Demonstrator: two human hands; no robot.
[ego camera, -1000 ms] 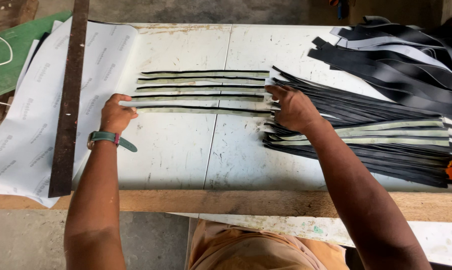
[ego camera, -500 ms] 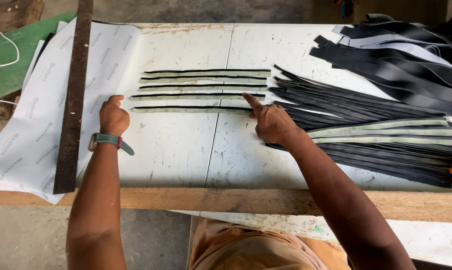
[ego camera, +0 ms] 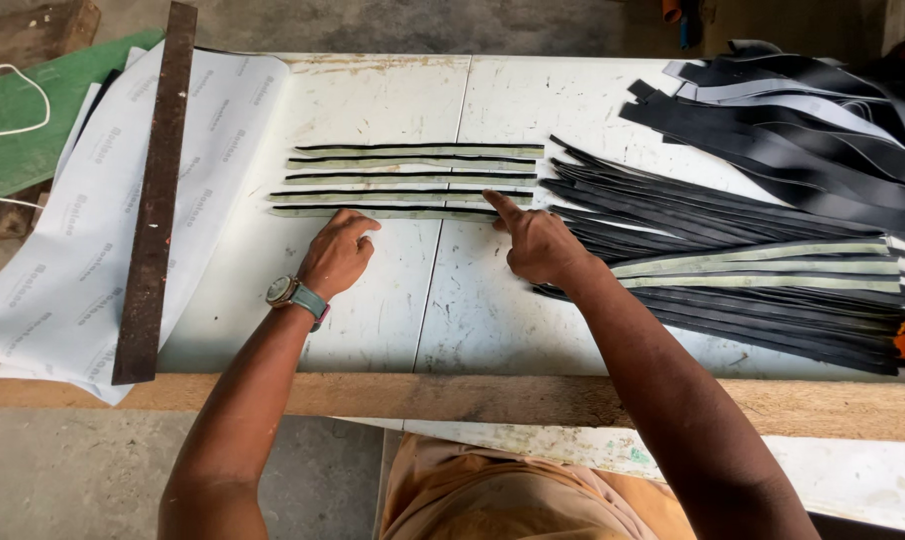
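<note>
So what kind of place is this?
Probably a small workshop for cutting strips. A pile of black strips lies on a worn white table, with a long rusty metal ruler nearby.

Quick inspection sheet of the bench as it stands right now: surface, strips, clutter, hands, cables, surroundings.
Surface: white table, scuffed, with a wooden front edge.
Job's things: five pale strips laid in parallel rows; nearest strip under both hands.
Clutter: fanned pile of black strips on the right; wider black bands far right; long rusty metal bar on white sheets.
Grippers: left hand fingertips on the nearest strip; right hand index finger at its right end.
Cables: white cord on a green board.
Surroundings: concrete floor.
</note>
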